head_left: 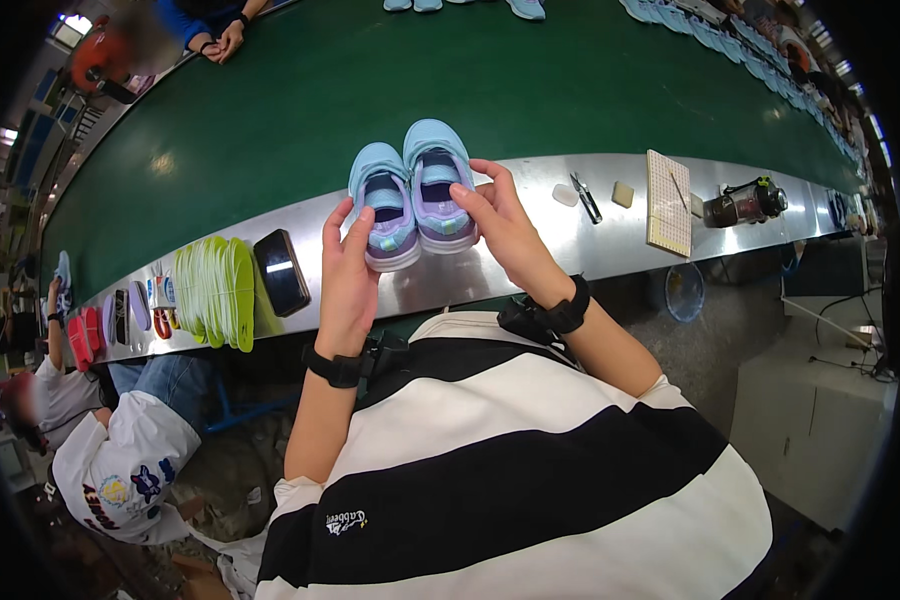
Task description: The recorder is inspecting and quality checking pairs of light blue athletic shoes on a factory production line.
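Over the green belt (pixel 570 100) and steel edge (pixel 610 250), half-closed hands hold two shoes: left shoe (pixel 388 210) in left hand (pixel 350 265), right shoe (pixel 438 195) in right hand (pixel 507 218). Probably light, soft-topped, firmer-soled; heel sides suit gripping. Underside contact is hidden.

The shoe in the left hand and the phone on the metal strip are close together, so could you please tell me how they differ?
The shoe is light blue and purple, while the phone is dark with a bright reflection. The shoe is rounded with an open top; the phone is a flat rectangle. The left hand holds the shoe, whereas the phone lies on the metal strip, untouched. Both are longer than wide.
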Demonstrator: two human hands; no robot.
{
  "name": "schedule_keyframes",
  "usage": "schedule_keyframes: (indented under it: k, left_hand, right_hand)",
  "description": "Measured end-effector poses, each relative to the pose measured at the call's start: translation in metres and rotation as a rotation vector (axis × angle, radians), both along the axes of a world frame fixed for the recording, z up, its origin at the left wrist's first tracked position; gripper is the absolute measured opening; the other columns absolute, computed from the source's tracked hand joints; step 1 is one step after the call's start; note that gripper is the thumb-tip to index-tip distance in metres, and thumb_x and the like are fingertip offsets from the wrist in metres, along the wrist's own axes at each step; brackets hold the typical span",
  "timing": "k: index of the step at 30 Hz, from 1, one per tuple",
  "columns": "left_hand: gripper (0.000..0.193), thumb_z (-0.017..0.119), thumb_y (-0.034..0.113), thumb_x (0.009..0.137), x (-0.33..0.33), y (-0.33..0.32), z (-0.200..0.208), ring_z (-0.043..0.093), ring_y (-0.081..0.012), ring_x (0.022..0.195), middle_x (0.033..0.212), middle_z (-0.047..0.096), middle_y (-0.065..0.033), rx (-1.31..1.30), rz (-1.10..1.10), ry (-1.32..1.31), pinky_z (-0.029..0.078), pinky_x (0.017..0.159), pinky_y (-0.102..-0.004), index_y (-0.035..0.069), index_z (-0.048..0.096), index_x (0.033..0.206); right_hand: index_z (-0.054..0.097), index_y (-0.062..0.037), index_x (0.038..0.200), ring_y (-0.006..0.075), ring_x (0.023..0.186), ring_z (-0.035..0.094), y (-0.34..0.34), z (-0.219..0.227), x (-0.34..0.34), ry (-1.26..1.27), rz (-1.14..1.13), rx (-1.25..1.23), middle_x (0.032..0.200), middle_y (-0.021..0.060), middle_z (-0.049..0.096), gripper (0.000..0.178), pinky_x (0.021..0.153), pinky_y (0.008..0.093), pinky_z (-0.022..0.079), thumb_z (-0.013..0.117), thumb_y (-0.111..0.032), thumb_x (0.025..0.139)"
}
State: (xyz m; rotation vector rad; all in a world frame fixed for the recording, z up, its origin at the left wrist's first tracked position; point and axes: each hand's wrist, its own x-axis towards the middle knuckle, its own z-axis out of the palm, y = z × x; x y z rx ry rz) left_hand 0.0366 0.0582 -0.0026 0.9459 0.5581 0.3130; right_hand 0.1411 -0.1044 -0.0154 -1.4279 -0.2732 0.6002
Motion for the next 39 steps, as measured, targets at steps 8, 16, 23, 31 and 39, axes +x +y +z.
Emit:
schedule_keyframes:
  k: [8, 16, 23, 31, 39]
  left_hand:
    - [0.052, 0.057, 0.026, 0.097, -0.021, 0.021, -0.087, 0.057, -0.0119, 0.100, 0.113, 0.059, -0.0052, 0.286, -0.341, 0.301, 0.044, 0.088, -0.0262, 0.003, 0.037, 0.140]
    - [0.046, 0.049, 0.021, 0.100, -0.040, 0.022, -0.123, 0.057, -0.0127, 0.100, 0.117, 0.056, -0.0065, 0.279, -0.436, 0.315, 0.048, 0.089, -0.0266, 0.001, 0.039, 0.141]
    - [0.042, 0.051, 0.022, 0.099, -0.036, 0.028, -0.125, 0.060, -0.0175, 0.103, 0.120, 0.060, -0.0137, 0.278, -0.279, 0.235, 0.049, 0.090, -0.0290, 0.000, 0.045, 0.134]
    - [0.025, 0.053, 0.017, 0.098, -0.056, 0.060, -0.175, 0.062, -0.0123, 0.086, 0.099, 0.065, -0.0092, 0.511, -0.151, 0.263, 0.051, 0.075, -0.0243, -0.001, 0.057, 0.114]
    - [0.018, 0.055, 0.013, 0.097, -0.054, 0.051, -0.175, 0.061, -0.0098, 0.073, 0.086, 0.065, -0.0061, 0.547, -0.095, 0.253, 0.051, 0.065, -0.0218, -0.002, 0.061, 0.105]
  right_hand:
    - [0.040, -0.0017, 0.133, 0.0247, 0.097, 0.057, -0.028, -0.098, -0.001, -0.243, 0.122, -0.395, 0.113, 0.0193, 0.050, 0.066, 0.080, 0.0353, 0.048, 0.066, -0.040, 0.086]
    - [0.056, -0.0100, 0.122, 0.0281, 0.112, 0.050, -0.023, -0.069, 0.018, -1.276, 0.409, -0.383, 0.121, 0.0111, 0.051, 0.042, 0.094, 0.0391, 0.039, 0.061, -0.020, 0.081]
    - [0.063, -0.0142, 0.080, 0.0169, 0.099, 0.052, 0.012, -0.066, 0.046, -1.846, 0.729, -0.400, 0.085, -0.0018, 0.057, 0.008, 0.088, 0.0329, 0.037, 0.056, -0.018, 0.080]
    - [0.062, -0.0136, 0.084, 0.0176, 0.081, 0.054, -0.060, 0.000, 0.040, -1.323, 0.064, -0.546, 0.081, -0.0005, 0.059, 0.024, 0.075, 0.0329, 0.035, 0.074, -0.023, 0.066]
    - [0.067, -0.0068, 0.071, 0.0294, 0.077, 0.061, -0.128, 0.069, 0.253, -0.989, -0.437, -0.832, 0.079, 0.0101, 0.064, 0.029, 0.093, 0.0486, 0.038, 0.073, -0.034, 0.067]
